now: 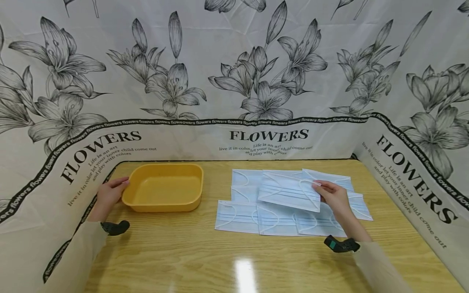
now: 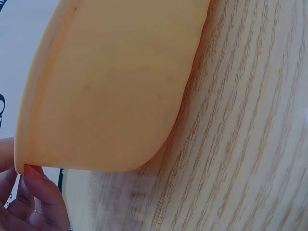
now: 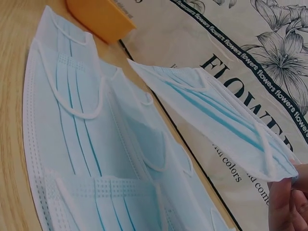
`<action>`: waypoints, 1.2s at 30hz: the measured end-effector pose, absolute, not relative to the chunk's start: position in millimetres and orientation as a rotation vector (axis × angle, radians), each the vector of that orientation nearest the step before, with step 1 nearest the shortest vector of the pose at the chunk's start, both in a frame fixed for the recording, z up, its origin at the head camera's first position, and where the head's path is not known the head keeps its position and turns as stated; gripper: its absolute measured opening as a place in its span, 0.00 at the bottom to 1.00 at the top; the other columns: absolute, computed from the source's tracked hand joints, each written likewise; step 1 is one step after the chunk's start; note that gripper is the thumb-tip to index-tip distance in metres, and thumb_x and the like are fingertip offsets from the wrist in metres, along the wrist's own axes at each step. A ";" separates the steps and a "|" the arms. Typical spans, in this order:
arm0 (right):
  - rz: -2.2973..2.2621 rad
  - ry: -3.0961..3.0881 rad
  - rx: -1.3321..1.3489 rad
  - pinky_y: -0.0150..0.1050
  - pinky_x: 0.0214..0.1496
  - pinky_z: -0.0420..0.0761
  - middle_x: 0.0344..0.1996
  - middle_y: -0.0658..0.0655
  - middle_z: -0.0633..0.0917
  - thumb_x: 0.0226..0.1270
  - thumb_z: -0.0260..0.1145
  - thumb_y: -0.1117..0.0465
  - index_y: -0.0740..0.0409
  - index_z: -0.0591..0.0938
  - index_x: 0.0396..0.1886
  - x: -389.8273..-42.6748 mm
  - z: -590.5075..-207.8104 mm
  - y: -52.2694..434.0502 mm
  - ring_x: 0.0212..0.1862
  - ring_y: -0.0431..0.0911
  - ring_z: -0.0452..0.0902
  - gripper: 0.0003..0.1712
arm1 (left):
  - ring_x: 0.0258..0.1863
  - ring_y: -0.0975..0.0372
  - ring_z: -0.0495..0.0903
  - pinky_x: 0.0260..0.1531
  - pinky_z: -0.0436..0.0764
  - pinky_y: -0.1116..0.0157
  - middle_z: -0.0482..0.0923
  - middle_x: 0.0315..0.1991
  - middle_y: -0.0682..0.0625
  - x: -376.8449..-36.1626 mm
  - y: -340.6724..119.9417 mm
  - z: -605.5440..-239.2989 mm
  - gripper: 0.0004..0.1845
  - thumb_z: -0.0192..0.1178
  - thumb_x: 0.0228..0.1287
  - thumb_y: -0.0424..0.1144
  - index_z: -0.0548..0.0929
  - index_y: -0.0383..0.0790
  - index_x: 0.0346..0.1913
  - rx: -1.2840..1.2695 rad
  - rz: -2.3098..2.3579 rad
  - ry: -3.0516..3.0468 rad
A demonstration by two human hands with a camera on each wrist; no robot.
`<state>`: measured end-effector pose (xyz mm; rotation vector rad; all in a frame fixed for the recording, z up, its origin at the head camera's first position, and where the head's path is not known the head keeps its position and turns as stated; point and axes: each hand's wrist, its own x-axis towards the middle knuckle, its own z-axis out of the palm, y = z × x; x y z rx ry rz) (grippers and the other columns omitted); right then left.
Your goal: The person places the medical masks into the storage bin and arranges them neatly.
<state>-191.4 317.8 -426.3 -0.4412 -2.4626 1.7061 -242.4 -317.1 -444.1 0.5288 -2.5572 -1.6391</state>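
Note:
A yellow plastic tray (image 1: 163, 188) sits empty on the wooden table at the left. My left hand (image 1: 110, 192) touches its left rim; the left wrist view shows fingertips (image 2: 36, 185) against the tray's edge (image 2: 21, 149). Several light blue face masks (image 1: 256, 217) lie spread on the table at centre right. My right hand (image 1: 334, 197) pinches the right edge of one face mask (image 1: 289, 190) and holds it lifted above the others. In the right wrist view that mask (image 3: 216, 115) hangs from my fingertips (image 3: 281, 199) over the pile (image 3: 86, 159).
The wooden table (image 1: 190, 256) is walled on three sides by a white cloth printed with flowers (image 1: 256, 81). A bare strip of tabletop runs along the front edge. The tray's corner (image 3: 98, 17) shows in the right wrist view beyond the masks.

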 end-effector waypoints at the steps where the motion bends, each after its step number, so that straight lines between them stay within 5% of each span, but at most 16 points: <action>1: 1.712 -2.464 -0.445 0.27 0.32 0.78 0.26 0.30 0.81 0.62 0.67 0.44 0.59 0.81 0.53 -192.0 -426.7 316.2 0.28 0.31 0.74 0.28 | 0.26 0.83 0.73 0.28 0.79 0.78 0.70 0.64 0.34 -242.4 -317.0 -444.3 0.27 0.53 0.71 0.48 0.72 0.33 0.65 0.531 -1.635 -2.555; 5: 1.718 -2.483 -0.449 0.26 0.33 0.78 0.26 0.29 0.80 0.63 0.66 0.44 0.63 0.77 0.58 -196.1 -430.1 311.2 0.30 0.30 0.74 0.33 | 0.26 0.84 0.72 0.29 0.79 0.78 0.68 0.65 0.32 -242.4 -317.5 -444.9 0.28 0.51 0.72 0.48 0.70 0.32 0.66 0.506 -1.633 -2.571; 11: 1.812 -2.428 -0.486 0.24 0.33 0.78 0.29 0.32 0.82 0.50 0.71 0.35 0.51 0.82 0.52 -210.9 -445.5 309.3 0.31 0.31 0.75 0.35 | 0.26 0.83 0.73 0.28 0.79 0.78 0.71 0.63 0.34 -242.9 -316.9 -444.3 0.26 0.52 0.71 0.47 0.72 0.33 0.65 0.541 -1.646 -2.543; 18: 1.747 -2.443 -0.422 0.27 0.33 0.79 0.33 0.38 0.83 0.54 0.69 0.36 0.56 0.80 0.57 -237.8 -473.8 310.7 0.32 0.36 0.76 0.37 | 0.28 0.83 0.71 0.30 0.78 0.79 0.69 0.65 0.33 -244.4 -318.8 -447.1 0.27 0.51 0.72 0.48 0.72 0.33 0.66 0.524 -1.604 -2.574; 25: 1.795 -2.396 -0.355 0.26 0.31 0.79 0.30 0.35 0.84 0.49 0.72 0.34 0.55 0.82 0.52 -245.9 -474.8 294.5 0.30 0.32 0.77 0.38 | 0.30 0.82 0.73 0.30 0.78 0.79 0.74 0.60 0.39 -246.9 -322.3 -449.9 0.30 0.56 0.68 0.53 0.74 0.34 0.64 0.545 -1.619 -2.554; 31: 1.844 -2.459 -0.388 0.26 0.33 0.78 0.26 0.32 0.81 0.63 0.67 0.47 0.63 0.77 0.59 -228.6 -429.2 260.8 0.29 0.30 0.75 0.31 | 0.30 0.81 0.73 0.30 0.79 0.78 0.67 0.66 0.33 -243.2 -318.4 -443.5 0.27 0.50 0.72 0.48 0.70 0.34 0.67 0.515 -1.625 -2.587; 36: 1.854 -2.468 -0.387 0.25 0.32 0.77 0.25 0.31 0.81 0.65 0.66 0.51 0.66 0.76 0.60 -228.3 -423.3 249.2 0.28 0.30 0.74 0.30 | 0.33 0.75 0.77 0.27 0.80 0.73 0.74 0.61 0.39 -246.5 -320.9 -447.2 0.29 0.55 0.69 0.53 0.74 0.38 0.65 0.573 -1.618 -2.578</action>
